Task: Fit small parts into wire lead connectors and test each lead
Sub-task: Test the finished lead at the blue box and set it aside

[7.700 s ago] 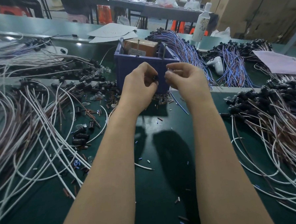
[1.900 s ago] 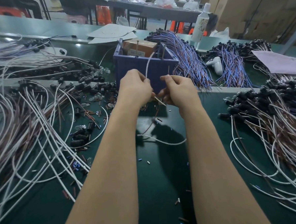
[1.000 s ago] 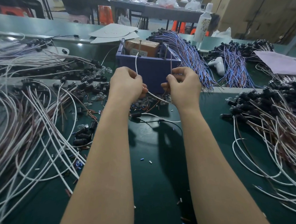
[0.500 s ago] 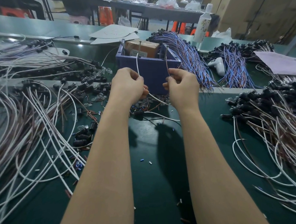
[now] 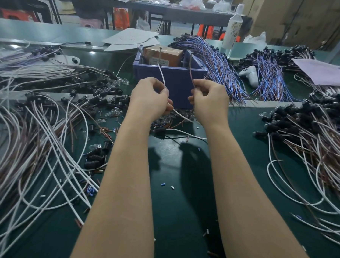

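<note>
While both hands are raised mid-frame, the lead they've got is a two-strand one: a thin white wire (image 5: 162,76) and a thin reddish-brown wire (image 5: 190,72). The free ends of both poke upward, a bit apart, in front of the bin. The left hand (image 5: 150,99) has its fingers curled and pinches the white strand between thumb and forefinger. The right hand (image 5: 209,101) does the same with the brown one. Under the hands the strands drop toward the mat, where a small black plastic connector (image 5: 159,130) lies between the wrists with a white wire trailing off to the right. I can't tell for sure whether it's the same lead.

Right behind the hands is a blue plastic bin (image 5: 174,83) with a brown cardboard box (image 5: 163,55) inside. Little clear glass bulbs (image 5: 121,81) are scattered left of the bin. A big messy pile of white and brown leads (image 5: 37,135) fills the left side of the frame, and another pile (image 5: 313,137) fills the right. A bundle of blue-purple wires (image 5: 217,67) is at upper centre-right, with a white plastic bottle (image 5: 233,31) behind it. Everything's on a dark green mat (image 5: 174,187) littered with tiny offcuts.
</note>
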Action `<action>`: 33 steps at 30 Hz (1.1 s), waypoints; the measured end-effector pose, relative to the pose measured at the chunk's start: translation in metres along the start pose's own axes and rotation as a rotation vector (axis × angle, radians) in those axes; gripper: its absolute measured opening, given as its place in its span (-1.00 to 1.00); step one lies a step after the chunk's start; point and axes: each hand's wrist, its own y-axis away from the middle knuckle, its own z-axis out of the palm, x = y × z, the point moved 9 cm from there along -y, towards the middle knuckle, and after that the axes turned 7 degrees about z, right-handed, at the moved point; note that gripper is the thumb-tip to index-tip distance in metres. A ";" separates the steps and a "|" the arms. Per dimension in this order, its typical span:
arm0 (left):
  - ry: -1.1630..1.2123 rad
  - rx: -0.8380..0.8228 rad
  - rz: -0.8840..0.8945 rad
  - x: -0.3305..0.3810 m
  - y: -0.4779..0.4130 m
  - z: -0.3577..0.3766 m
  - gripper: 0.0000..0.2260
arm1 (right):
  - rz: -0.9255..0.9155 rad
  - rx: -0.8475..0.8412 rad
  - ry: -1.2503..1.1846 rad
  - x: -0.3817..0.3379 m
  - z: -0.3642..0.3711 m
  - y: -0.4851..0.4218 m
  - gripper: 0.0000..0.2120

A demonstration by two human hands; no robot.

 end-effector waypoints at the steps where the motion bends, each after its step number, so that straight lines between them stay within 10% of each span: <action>1: -0.011 -0.007 0.004 0.001 0.000 0.000 -0.96 | 0.002 -0.001 0.002 0.000 0.000 0.000 -0.72; 20: -0.077 -0.051 0.005 0.003 0.002 0.002 -0.95 | 0.036 -0.011 -0.002 0.006 -0.001 -0.003 -0.71; 26: -0.061 -0.469 -0.018 0.004 0.023 0.050 -0.84 | -0.158 0.437 -0.109 -0.029 -0.065 0.006 -0.82; 29: -0.474 -0.580 0.030 -0.003 0.027 0.060 -0.82 | -0.217 0.201 -0.122 -0.045 -0.047 0.003 -0.86; 33: -0.787 -0.608 -0.058 -0.025 0.028 0.052 -0.81 | -0.155 -0.372 0.462 -0.022 0.029 0.011 -0.79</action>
